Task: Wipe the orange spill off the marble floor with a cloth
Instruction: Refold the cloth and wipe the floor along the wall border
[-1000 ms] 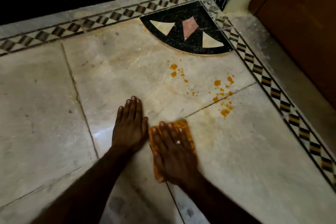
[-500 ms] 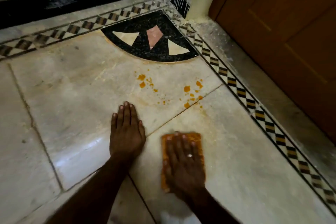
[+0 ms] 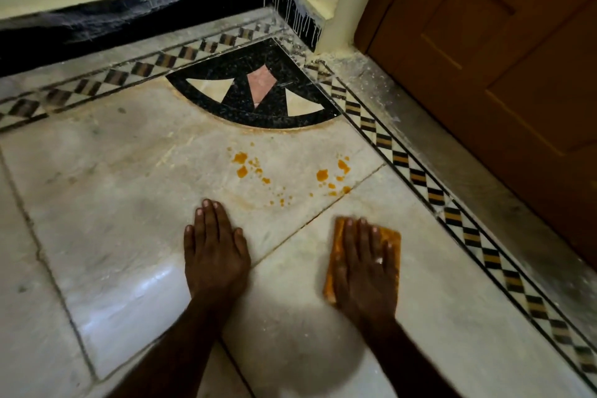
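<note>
Both hands are down on the marble floor (image 3: 113,191). The right hand (image 3: 366,268) lies flat, fingers spread and extended, pressing the orange cloth (image 3: 389,237) against the tile; the cloth peeks out along the hand's left edge and beyond the fingertips at the upper right. No grip here, just an open palm pinning it down. The left hand (image 3: 214,252) is also flat and open on bare marble, holding nothing, set well apart from the cloth with a tile joint running diagonally between the two.

The orange spill (image 3: 240,158) sits ahead of the hands in two clusters: blobs and specks on the left, and a second group (image 3: 332,171) to the right, reaching the same diagonal joint. The cloth lies just short of that right cluster, not touching it.

Beyond the spill there is a black quarter-circle inlay (image 3: 255,90) with pale triangles and a pink diamond, tucked into the corner. A checkered border strip (image 3: 420,174) runs down the right side and another along the far wall, under a black skirting (image 3: 129,19). A wooden door (image 3: 500,58) stands on the right, with a dusty grey threshold (image 3: 468,178) at its foot. Nothing lies between cloth and spill but bare marble.
</note>
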The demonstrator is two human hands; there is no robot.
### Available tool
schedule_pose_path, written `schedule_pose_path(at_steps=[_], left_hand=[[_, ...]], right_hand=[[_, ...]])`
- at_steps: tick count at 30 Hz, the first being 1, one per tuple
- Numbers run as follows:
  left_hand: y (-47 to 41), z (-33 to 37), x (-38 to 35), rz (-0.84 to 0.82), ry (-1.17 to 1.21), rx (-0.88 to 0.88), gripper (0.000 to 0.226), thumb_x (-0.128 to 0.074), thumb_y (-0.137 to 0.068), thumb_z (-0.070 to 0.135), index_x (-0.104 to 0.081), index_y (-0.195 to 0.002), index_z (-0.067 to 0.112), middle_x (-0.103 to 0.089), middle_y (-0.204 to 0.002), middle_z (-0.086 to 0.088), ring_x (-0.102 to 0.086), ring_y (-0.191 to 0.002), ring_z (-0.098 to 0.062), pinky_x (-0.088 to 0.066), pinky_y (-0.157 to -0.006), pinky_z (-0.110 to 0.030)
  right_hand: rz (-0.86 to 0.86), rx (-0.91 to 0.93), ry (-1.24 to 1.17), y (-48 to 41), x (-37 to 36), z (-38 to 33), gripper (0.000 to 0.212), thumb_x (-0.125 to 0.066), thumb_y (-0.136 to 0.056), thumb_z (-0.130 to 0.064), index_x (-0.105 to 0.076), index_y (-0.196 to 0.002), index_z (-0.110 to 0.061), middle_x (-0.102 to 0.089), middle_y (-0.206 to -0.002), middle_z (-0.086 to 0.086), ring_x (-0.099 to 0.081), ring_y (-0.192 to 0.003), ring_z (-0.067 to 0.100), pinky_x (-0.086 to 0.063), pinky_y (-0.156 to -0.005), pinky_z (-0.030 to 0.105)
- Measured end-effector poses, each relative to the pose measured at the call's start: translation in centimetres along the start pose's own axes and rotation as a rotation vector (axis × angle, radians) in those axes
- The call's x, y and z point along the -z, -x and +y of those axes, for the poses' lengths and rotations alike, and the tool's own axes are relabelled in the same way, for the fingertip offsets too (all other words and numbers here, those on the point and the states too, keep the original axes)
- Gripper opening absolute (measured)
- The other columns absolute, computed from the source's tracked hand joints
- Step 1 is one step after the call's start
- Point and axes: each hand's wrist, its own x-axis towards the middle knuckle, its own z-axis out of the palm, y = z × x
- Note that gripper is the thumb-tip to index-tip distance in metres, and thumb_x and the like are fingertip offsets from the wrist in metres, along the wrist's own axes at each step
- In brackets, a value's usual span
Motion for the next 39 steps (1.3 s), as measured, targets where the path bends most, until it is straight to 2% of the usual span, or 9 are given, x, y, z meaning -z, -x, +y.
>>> schedule_pose_path(at_steps=[4,8,14,17,21,25,30,35,39], left_hand=[[0.0,1.1,-0.9,0.080,-0.061,0.041,0.063,-0.029,-0.105,0.032,-0.022,-0.156,-0.003,-0.027,-0.161,-0.024,-0.031,-0.149,-0.038,-0.022,-0.122,-0.052],[-0.1,1.2,-0.9,0.073,-0.069,0.051,0.065,-0.027,-0.104,0.034,-0.019,-0.157,-0.001,-0.025,-0.163,-0.023,-0.028,-0.150,-0.037,-0.017,-0.123,-0.052],[-0.4,1.1,-0.5,0.032,-0.040,0.050,0.065,-0.027,-0.103,0.035,-0.023,-0.156,-0.003,-0.025,-0.162,-0.024,-0.027,-0.150,-0.038,-0.016,-0.123,-0.053],[-0.4,1.2,-0.4,0.025,-0.036,0.049,0.065,-0.027,-0.103,0.035,-0.024,-0.155,-0.003,-0.025,-0.162,-0.024,-0.027,-0.150,-0.038,-0.015,-0.124,-0.053],[-0.3,1.4,-0.4,0.039,-0.035,0.033,0.064,-0.029,-0.102,0.033,-0.026,-0.154,-0.005,-0.028,-0.161,-0.026,-0.030,-0.149,-0.040,-0.015,-0.123,-0.053],[-0.6,1.6,-0.6,0.079,-0.032,-0.007,0.061,-0.030,-0.101,0.029,-0.031,-0.152,-0.005,-0.033,-0.158,-0.026,-0.035,-0.147,-0.039,-0.014,-0.124,-0.049],[-1.9,0.9,-0.7,0.025,-0.050,-0.183,0.063,-0.027,-0.098,0.027,-0.035,-0.150,-0.008,-0.035,-0.157,-0.028,-0.036,-0.146,-0.041,-0.027,-0.121,-0.053],[-3.4,2.0,-0.5,0.000,-0.009,-0.072,0.062,-0.024,-0.103,0.034,-0.030,-0.153,-0.003,-0.030,-0.161,-0.022,-0.031,-0.149,-0.035,-0.026,-0.122,-0.050],[-3.4,2.2,-1.0,0.035,-0.029,-0.046,0.063,-0.028,-0.105,0.034,-0.022,-0.156,-0.002,-0.023,-0.163,-0.022,-0.025,-0.152,-0.034,-0.015,-0.125,-0.047]], right_hand=[[0.007,0.223,-0.043,2.2,-0.5,-5.1,0.072,-0.042,-0.095,-0.043,-0.027,-0.162,-0.019,-0.023,-0.168,0.010,-0.026,-0.154,0.032,-0.020,-0.121,0.054],[-0.005,0.399,-0.045,-4.6,-0.1,-5.9,0.068,-0.037,-0.100,-0.047,-0.021,-0.163,-0.026,-0.020,-0.170,0.005,-0.020,-0.157,0.026,-0.015,-0.125,0.052],[-0.030,0.116,-0.035,-8.5,-0.1,0.7,0.066,-0.019,-0.103,-0.049,-0.012,-0.164,-0.026,-0.010,-0.171,0.002,-0.012,-0.158,0.026,-0.005,-0.127,0.048],[0.014,0.019,-0.023,-4.6,-0.3,1.3,0.066,-0.025,-0.102,-0.044,-0.022,-0.162,-0.018,-0.019,-0.169,0.008,-0.022,-0.156,0.030,-0.018,-0.124,0.054],[-0.009,0.208,-0.046,1.5,-0.2,-3.1,0.071,-0.040,-0.096,-0.043,-0.025,-0.162,-0.019,-0.025,-0.168,0.009,-0.026,-0.154,0.032,-0.023,-0.120,0.055],[-0.016,0.456,-0.045,-3.5,-0.2,-5.4,0.070,-0.040,-0.099,-0.046,-0.021,-0.163,-0.025,-0.021,-0.170,0.005,-0.022,-0.156,0.027,-0.021,-0.123,0.053],[-0.074,0.270,-0.066,-9.6,0.5,-3.0,0.067,-0.022,-0.101,-0.049,-0.015,-0.164,-0.028,-0.017,-0.171,0.003,-0.017,-0.157,0.026,-0.009,-0.126,0.050],[-0.060,-0.005,-0.096,-6.8,0.1,-2.7,0.068,-0.019,-0.102,-0.048,-0.007,-0.164,-0.024,-0.007,-0.171,0.006,-0.010,-0.158,0.027,-0.008,-0.128,0.052],[-0.032,0.213,-0.089,-1.9,0.0,-5.9,0.070,-0.037,-0.098,-0.042,-0.021,-0.163,-0.019,-0.020,-0.170,0.009,-0.019,-0.156,0.030,-0.019,-0.125,0.055]])
